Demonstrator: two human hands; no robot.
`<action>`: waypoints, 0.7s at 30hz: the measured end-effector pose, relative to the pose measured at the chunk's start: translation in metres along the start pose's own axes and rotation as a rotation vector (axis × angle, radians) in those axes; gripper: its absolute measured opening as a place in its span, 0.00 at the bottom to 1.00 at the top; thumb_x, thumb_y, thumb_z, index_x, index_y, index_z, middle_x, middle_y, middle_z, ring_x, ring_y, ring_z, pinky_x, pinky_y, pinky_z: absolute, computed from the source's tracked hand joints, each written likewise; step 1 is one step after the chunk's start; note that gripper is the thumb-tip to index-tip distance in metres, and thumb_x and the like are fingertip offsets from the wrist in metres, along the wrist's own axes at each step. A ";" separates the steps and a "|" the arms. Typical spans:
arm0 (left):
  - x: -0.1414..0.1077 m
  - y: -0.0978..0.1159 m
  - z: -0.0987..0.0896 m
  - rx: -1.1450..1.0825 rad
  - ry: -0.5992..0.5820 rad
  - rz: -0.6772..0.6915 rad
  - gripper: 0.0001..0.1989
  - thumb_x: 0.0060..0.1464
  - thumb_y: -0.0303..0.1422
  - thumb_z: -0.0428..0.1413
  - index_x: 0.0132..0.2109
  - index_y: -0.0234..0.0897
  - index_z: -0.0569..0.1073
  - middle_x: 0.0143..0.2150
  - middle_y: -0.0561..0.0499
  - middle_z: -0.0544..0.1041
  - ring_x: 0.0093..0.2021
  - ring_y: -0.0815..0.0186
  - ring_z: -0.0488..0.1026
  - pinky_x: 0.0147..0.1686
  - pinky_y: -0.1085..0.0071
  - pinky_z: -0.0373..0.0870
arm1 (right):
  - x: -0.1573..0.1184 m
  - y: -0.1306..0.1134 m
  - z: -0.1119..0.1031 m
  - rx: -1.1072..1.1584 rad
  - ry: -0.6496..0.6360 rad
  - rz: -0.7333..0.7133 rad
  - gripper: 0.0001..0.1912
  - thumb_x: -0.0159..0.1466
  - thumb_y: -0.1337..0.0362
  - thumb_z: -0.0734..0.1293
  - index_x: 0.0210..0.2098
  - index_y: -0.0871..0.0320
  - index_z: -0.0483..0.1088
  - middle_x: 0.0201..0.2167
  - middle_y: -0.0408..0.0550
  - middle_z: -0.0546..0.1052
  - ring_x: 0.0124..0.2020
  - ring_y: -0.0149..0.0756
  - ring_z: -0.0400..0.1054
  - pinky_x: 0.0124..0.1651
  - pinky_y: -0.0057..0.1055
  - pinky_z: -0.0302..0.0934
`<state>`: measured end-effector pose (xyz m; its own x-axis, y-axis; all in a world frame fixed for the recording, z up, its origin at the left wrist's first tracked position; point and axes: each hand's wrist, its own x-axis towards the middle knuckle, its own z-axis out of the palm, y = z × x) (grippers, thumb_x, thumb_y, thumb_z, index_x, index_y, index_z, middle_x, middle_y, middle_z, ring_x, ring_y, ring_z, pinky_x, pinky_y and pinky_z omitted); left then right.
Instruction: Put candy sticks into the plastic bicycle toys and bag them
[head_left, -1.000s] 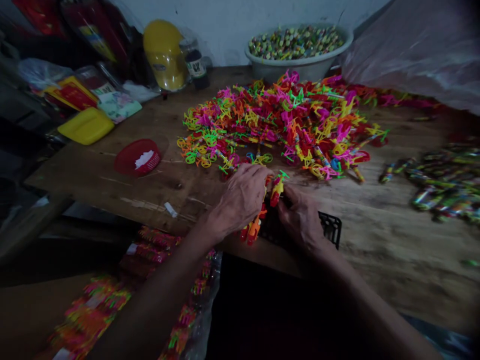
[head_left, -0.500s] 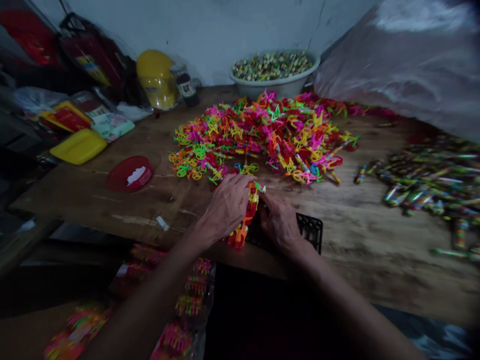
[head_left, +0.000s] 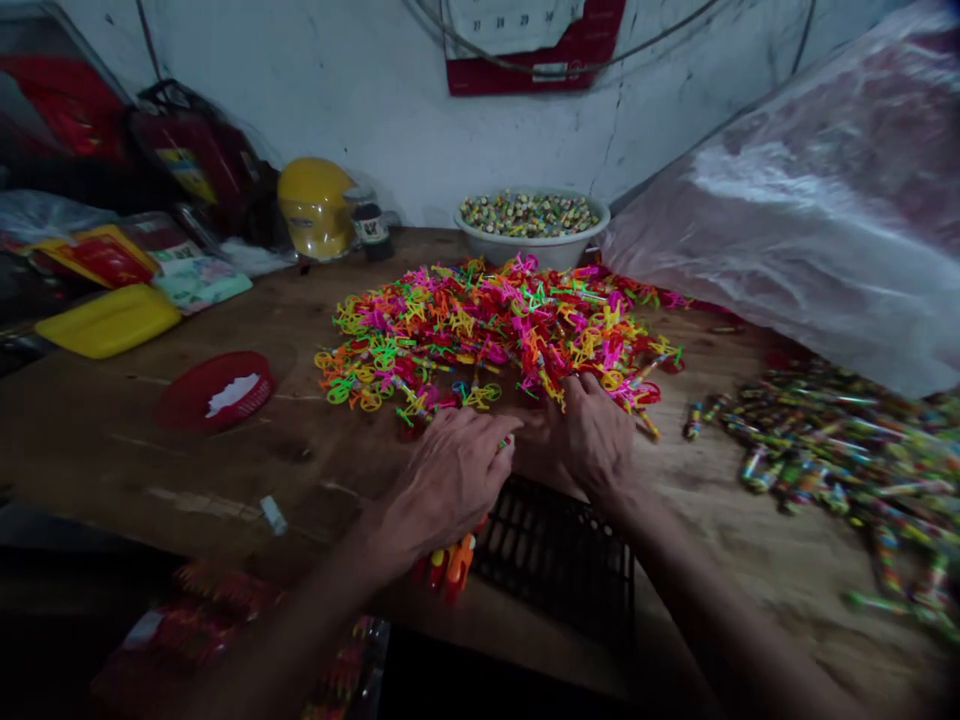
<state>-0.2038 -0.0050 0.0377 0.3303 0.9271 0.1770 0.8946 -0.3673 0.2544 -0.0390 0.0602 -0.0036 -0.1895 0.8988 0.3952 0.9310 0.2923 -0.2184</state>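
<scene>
My left hand (head_left: 457,475) is closed round several small plastic toys (head_left: 453,568). Their orange, red and yellow ends stick out below the palm, and a bit of green shows by the thumb. At the front edge of a heap of bright plastic toys with ring-shaped ends (head_left: 450,320) is my right hand (head_left: 598,435). Its fingers are curled down among the pieces; what they grip is hidden. Below and between both hands lies a black slatted plastic tray (head_left: 562,555) near the table's front edge.
A grey basin (head_left: 536,245) full of small tubes stands behind the heap. Many printed tubes (head_left: 817,440) lie at right beside a big clear plastic bag (head_left: 810,220). To the left are a red dish (head_left: 180,395), a yellow tray (head_left: 109,320) and a yellow helmet (head_left: 311,205).
My right hand has left the toys in my left hand and moved forward to the heap. More of the black tray shows. The view has tilted up, bringing a wall calendar into sight.
</scene>
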 end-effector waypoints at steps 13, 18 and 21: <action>-0.017 0.000 -0.004 0.096 0.016 -0.135 0.15 0.62 0.33 0.43 0.47 0.35 0.72 0.44 0.46 0.76 0.46 0.57 0.69 0.47 0.56 0.62 | -0.015 0.003 -0.011 0.253 0.004 -0.056 0.08 0.63 0.62 0.62 0.37 0.56 0.72 0.33 0.47 0.75 0.31 0.35 0.68 0.31 0.29 0.53; -0.016 0.001 -0.005 0.113 -0.007 -0.102 0.14 0.63 0.33 0.43 0.46 0.37 0.73 0.43 0.48 0.76 0.46 0.58 0.69 0.48 0.57 0.63 | -0.061 0.006 -0.014 0.290 -0.053 -0.021 0.06 0.64 0.66 0.61 0.35 0.58 0.70 0.31 0.47 0.74 0.29 0.34 0.66 0.30 0.29 0.52; -0.015 -0.001 -0.004 0.118 -0.006 -0.108 0.16 0.63 0.34 0.43 0.49 0.36 0.72 0.47 0.47 0.76 0.48 0.58 0.70 0.50 0.56 0.63 | -0.061 0.010 -0.013 0.263 -0.049 -0.035 0.06 0.64 0.66 0.61 0.35 0.59 0.70 0.33 0.49 0.73 0.31 0.36 0.66 0.31 0.30 0.54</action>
<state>-0.2106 -0.0184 0.0384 0.2313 0.9614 0.1489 0.9542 -0.2540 0.1582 -0.0145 0.0044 -0.0181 -0.2408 0.8998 0.3639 0.8121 0.3921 -0.4321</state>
